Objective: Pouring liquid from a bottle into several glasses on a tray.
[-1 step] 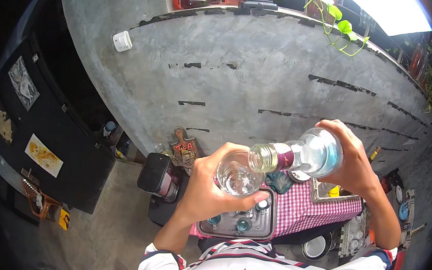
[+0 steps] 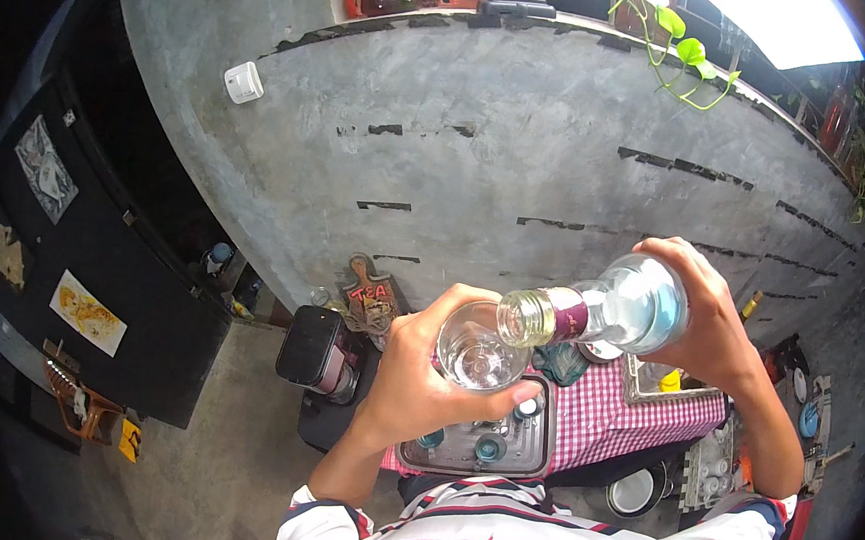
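Observation:
My left hand [image 2: 410, 379] is wrapped round a clear drinking glass [image 2: 481, 359], held up over a metal tray. Some clear liquid shows in the bottom of the glass. A clear glass bottle [image 2: 605, 312] with a dark purple neck label lies tilted nearly level in my right hand [image 2: 700, 314], which grips it near its base. The bottle's mouth is at the glass's rim; whether they touch I cannot tell. Liquid shows inside the bottle. Below, the tray [image 2: 546, 428] carries several small glasses, one a bluish cup [image 2: 489, 448].
The tray stands on a red-and-white checked cloth [image 2: 592, 422]. Left of it is a black appliance [image 2: 312, 347], with a wooden board [image 2: 370, 296] leaning behind. A whitish tray [image 2: 679, 396] with a yellow item lies at the right. A grey wall [image 2: 489, 174] rises behind the table.

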`<state>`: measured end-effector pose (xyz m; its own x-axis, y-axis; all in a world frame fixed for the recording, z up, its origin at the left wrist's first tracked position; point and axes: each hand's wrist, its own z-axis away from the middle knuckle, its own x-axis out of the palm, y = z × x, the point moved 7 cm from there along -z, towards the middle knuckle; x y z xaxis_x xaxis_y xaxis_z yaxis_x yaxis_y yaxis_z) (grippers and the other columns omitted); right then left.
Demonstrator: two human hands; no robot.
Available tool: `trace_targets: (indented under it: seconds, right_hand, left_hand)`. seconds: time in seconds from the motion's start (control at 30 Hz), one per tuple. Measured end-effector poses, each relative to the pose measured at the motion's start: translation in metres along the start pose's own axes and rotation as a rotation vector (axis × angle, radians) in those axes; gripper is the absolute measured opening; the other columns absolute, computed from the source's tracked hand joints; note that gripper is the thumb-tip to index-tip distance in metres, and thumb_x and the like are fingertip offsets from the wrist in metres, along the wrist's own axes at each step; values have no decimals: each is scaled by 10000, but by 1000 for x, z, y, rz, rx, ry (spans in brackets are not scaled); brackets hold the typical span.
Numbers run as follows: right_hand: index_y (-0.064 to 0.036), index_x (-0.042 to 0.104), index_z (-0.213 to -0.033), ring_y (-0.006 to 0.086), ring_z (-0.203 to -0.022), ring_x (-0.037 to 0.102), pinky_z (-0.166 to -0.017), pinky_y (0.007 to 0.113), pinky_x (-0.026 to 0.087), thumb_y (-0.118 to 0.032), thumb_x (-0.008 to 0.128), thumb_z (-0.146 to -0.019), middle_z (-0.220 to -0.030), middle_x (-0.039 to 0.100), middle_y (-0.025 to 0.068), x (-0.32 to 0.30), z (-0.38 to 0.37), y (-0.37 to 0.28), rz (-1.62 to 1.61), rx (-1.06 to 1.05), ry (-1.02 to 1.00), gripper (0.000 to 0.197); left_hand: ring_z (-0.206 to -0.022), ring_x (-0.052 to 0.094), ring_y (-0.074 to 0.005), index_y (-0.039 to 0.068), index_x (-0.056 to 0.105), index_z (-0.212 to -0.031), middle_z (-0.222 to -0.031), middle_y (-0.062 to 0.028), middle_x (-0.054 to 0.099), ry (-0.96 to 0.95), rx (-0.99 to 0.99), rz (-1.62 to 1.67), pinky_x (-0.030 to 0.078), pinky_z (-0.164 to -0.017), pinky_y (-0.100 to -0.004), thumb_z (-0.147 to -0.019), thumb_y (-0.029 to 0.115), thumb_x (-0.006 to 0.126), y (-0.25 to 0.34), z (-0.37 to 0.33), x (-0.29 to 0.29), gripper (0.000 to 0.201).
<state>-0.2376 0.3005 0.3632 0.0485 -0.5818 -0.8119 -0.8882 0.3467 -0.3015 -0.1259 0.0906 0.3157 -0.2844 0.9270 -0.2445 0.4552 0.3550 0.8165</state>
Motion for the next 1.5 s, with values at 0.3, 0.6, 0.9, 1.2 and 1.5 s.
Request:
trace_targets:
  seconds: [0.3,0.6,0.9,1.2,1.5]
  right_hand:
    - [-59,555,-1223,352,-1044,574,-914,440,465,-88,883,-446,-1136,598,132,-4,-4,-4,192,-36,7,843]
    - [-56,565,-1221,339,-1054,575,-913,449,472,-85,872,-466,-1144,607,125,-16,6,8,360,-41,13,816]
    - [-64,580,-1216,330,-1083,575,-940,458,462,-47,849,-478,-1166,612,118,-17,8,21,431,-65,9,785]
    - [-68,592,-1206,336,-1096,570,-957,464,456,-49,851,-475,-1169,614,114,-14,2,28,454,-92,20,776]
    - [-88,598,-1220,325,-1111,575,-964,475,469,-64,861,-482,-1169,618,105,-13,2,30,525,-145,39,784]
  left_hand:
    - [-812,701,-136,30,589,-1081,-874,-80,707,-55,38,8,548,-740,-278,-631,229,887,-12,-10,6,576]
    - [-819,637,-102,5,587,-1081,-900,-57,673,-89,-30,-5,512,-752,-251,-604,217,887,-25,-15,23,602]
    - [-853,631,-279,71,606,-1039,-939,-83,670,-77,-75,-51,456,-860,-385,-592,359,894,-44,-14,37,604]
    - [-867,618,-280,82,615,-1041,-954,-86,671,-72,-114,-52,451,-869,-390,-582,370,895,-50,-16,38,609]
    - [-838,656,-111,19,612,-1059,-924,-62,679,-86,-12,-129,529,-772,-260,-571,219,917,-48,-18,39,609]
